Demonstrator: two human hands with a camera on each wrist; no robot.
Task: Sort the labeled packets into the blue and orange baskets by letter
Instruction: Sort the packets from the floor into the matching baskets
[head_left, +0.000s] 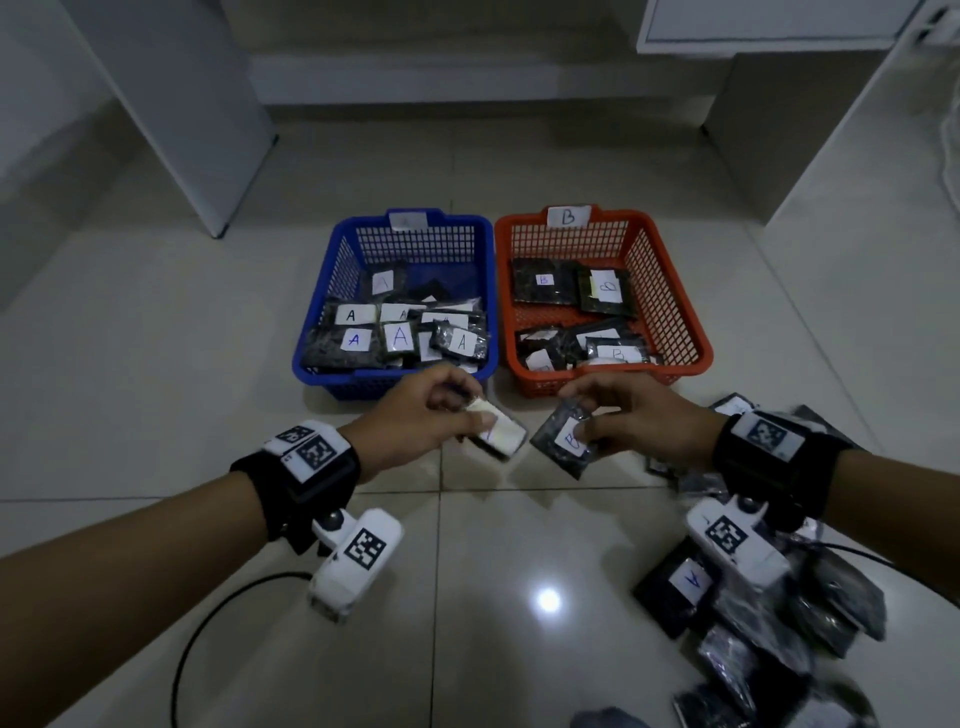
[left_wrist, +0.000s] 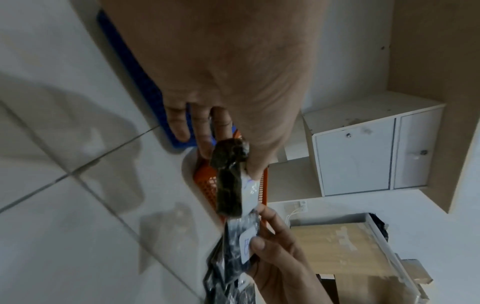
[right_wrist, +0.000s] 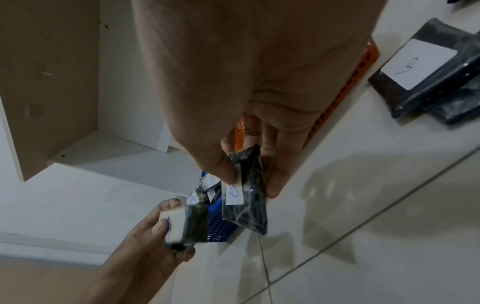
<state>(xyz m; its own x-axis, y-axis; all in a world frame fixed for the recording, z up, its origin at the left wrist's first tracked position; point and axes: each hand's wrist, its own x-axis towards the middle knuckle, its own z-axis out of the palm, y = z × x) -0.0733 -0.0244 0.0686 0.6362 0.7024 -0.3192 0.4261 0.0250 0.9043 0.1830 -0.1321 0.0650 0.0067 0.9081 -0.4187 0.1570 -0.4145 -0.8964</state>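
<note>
Two latticed plastic baskets are standing side by side on the glossy pale tiled floor (head_left: 156, 364), their long rims almost touching: a blue rectangular basket (head_left: 311, 332) tagged at its far rim, and an orange rectangular basket (head_left: 685, 322) tagged B. Dark crinkled plastic packets with white paper labels marked A (head_left: 358, 325) are lying heaped in the blue one; packets marked B (head_left: 602, 291) are lying in the orange one, with bare mesh showing between two clusters.

Just in front of the near rims, above open floor, both hands are being held close together. A small dark packet with a broad white label (head_left: 493, 428) is being pinched by the left hand (head_left: 415, 415), thumb on the label and fingers curled beneath; its letter is hidden by the thumb. A flat, glossy black packet labelled B (head_left: 563, 439) is being gripped by the right hand (head_left: 628, 415), thumb pressing the label, fingers behind. The two packets are hanging near each other, apart, neither over a basket.

A loose pile of unsorted dark packets (head_left: 753, 623) is lying to the right, beneath and beside the right forearm. Open tiled floor is lying to the left and centre, crossed by a thin black cable (head_left: 208, 623). White cabinet panels (head_left: 182, 104) are standing well behind the baskets.
</note>
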